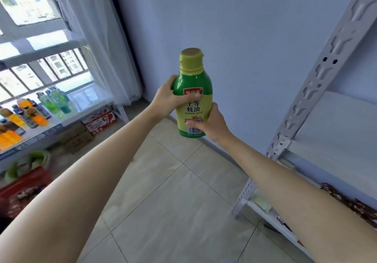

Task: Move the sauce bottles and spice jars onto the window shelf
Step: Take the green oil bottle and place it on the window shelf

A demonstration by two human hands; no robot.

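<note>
Both hands wrapped round the upright green-and-yellow plastic oyster sauce bottle (pixel 192 99) — left hand (pixel 166 99) gripping its shoulder, right hand (pixel 212 123) its base — over the tiled floor (pixel 173 191).

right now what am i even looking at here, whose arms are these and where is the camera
This is one picture from a wide-angle camera worn on a person's head, looking forward and down, so the two bare arms reaching out are the wearer's own. No robot is involved.

Both hands hold one thing: a green and yellow oyster sauce bottle, upright, cap on, lifted above the tiled floor. The left hand grips its upper body; the right hand grips it lower down, near the barcode.

At the left is the window shelf, already carrying a row of coloured drink bottles, blurred here. Cardboard boxes sit on the floor under it. At the right stands a white metal rack. The sauce bottle is not yet on the window shelf.
</note>
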